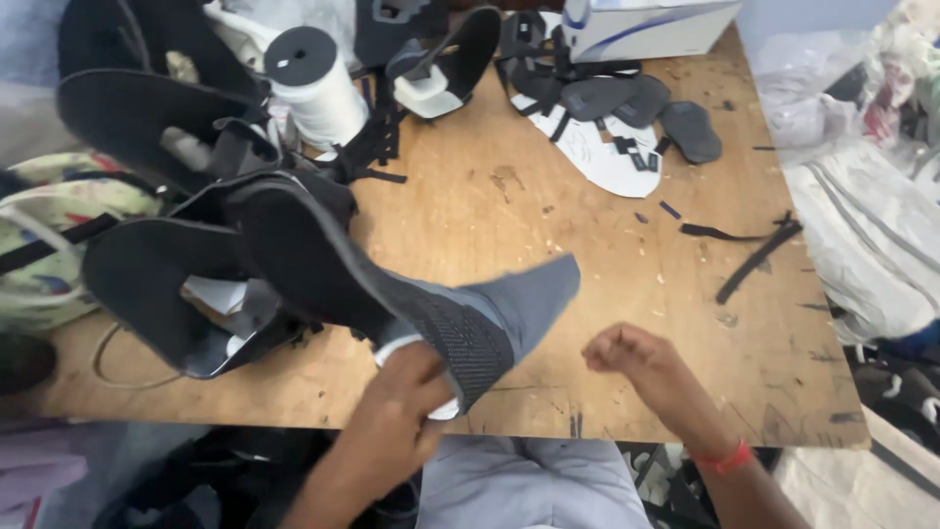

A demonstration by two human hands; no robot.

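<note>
Two bare hands work over a worn wooden table [607, 294] scattered with shoe parts. The left hand [406, 402] pinches the lower edge of a grey and black fabric shoe upper [460, 323], fingers closed on the textured black patch and the white lining beneath it, holding the piece tilted just above the table's near edge. The right hand [627, 353] hangs beside it, apart from the upper, curled into a loose fist; whether it grips anything small I cannot tell. A red band [729, 458] circles that wrist.

Behind the held piece lies a heap of black shoe uppers [157, 264] at the left, a spool of white thread [313, 83] standing farther back, and a cluster of dark grey oval cut pieces [627, 103] on a white sheet near the far edge. Black fabric strips [754, 245] lie loose to the right.

By the look of it, the step in hand is picking one upper off the heap and turning it for handling. The next move would call for the right hand to open and take the free grey end, so both hands steady the limp fabric.
</note>
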